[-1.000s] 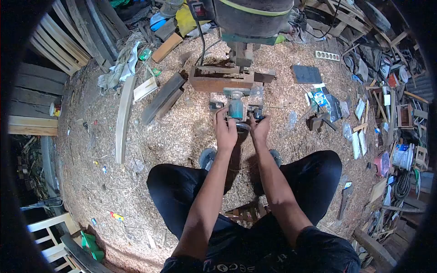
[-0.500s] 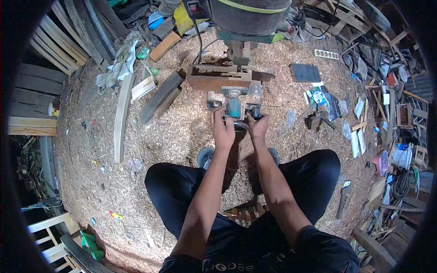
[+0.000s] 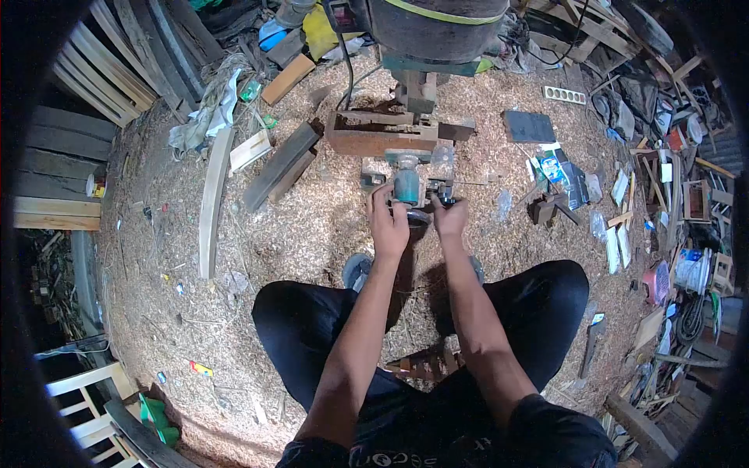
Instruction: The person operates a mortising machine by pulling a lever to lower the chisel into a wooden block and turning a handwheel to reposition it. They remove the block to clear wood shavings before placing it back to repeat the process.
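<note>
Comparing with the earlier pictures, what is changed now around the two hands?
Nothing visibly changed beyond a slight shift of the whole view. No grasp or release is visible. The left hand stays at the teal part, the right hand just right of it, and the brown wooden piece stays beyond them.

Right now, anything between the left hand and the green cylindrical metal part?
Nothing visible: the left hand sits beside the green cylindrical metal part, at its lower left in the picture; contact unclear. The long brown rectangular block lies beyond, not between.
</note>
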`<state>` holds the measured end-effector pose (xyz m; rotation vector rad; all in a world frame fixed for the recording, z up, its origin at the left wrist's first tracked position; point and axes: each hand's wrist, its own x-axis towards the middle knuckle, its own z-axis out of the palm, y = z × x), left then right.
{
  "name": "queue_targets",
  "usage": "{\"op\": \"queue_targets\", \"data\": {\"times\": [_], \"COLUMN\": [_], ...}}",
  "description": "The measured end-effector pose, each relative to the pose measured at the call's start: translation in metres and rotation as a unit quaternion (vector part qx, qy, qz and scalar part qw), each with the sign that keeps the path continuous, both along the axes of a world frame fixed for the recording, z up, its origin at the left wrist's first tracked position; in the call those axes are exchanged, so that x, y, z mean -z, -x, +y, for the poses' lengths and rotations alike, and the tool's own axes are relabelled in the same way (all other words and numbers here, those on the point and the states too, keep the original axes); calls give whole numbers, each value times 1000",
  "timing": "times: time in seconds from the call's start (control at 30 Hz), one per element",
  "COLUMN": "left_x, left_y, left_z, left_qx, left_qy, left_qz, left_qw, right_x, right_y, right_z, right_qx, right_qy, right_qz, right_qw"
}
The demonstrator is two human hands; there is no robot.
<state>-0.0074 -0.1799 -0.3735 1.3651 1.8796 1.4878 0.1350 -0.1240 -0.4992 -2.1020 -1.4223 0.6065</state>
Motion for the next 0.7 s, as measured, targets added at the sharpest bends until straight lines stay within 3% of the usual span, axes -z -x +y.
{"op": "queue_targets", "data": {"times": [0.1,0.13,0.17,0.2,0.23,0.27,0.33,0.37,0.5,0.63,0.67,0.7], "left_x": [5,4,2,2,2,3,0,0,2,4,5,4], "left_y": [-3,-3,-3,-3,-2,-1,-1,-2,-1,0,0,-1], "left_z": [-9,-5,-3,-3,-5,-4,-1,-3,-4,-4,-3,-2], "left_qx": [-2,-6,-4,-2,-2,2,1,1,2,9,7,7], "left_qy": [14,14,14,16,19,13,7,7,6,5,4,6], "left_qz": [3,6,0,-4,-8,10,12,11,19,10,-1,-2], "left_qw": [1000,1000,1000,1000,1000,1000,1000,1000,1000,1000,1000,1000], "right_x": [-32,-45,-32,1,-1,-2,-10,-13,-1,10,14,6], "right_y": [7,7,3,-4,-3,-2,-3,-4,11,-1,-5,-11], "right_z": [-9,-14,-8,-1,2,1,4,1,-19,-15,-9,-8], "right_qx": [11,18,28,35,40,54,-21,-57,-31,-69,-71,-30], "right_qy": [53,-39,2,44,86,90,105,112,-53,-29,-32,12], "right_qz": [12,76,250,417,570,596,366,239,73,133,270,441], "right_qw": [998,996,968,907,816,796,924,963,995,988,960,897]}}
